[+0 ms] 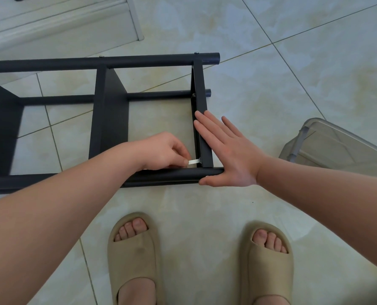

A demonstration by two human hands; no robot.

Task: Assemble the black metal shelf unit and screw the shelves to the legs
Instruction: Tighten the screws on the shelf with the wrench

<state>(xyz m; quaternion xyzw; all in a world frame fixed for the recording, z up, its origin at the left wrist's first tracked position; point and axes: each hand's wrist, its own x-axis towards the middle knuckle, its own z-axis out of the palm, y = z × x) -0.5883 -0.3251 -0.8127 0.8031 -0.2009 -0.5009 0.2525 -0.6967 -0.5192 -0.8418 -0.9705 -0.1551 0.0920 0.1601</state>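
The black metal shelf unit (108, 102) lies on its side on the tiled floor, its round legs running left to right. The end shelf (202, 95) stands upright between the legs at the right. My left hand (163, 150) pinches a small silver wrench (193, 161) whose tip sits at the corner where this shelf meets the near leg (172, 173). My right hand (225, 148) lies flat with straight fingers against the outer face of the end shelf, its thumb under the tip of the near leg. Screw heads show on the far legs.
A clear plastic bin (337, 146) sits on the floor at the right. A white door frame and baseboard (73, 16) run along the top left. My feet in tan slides (134, 256) stand just in front of the near leg.
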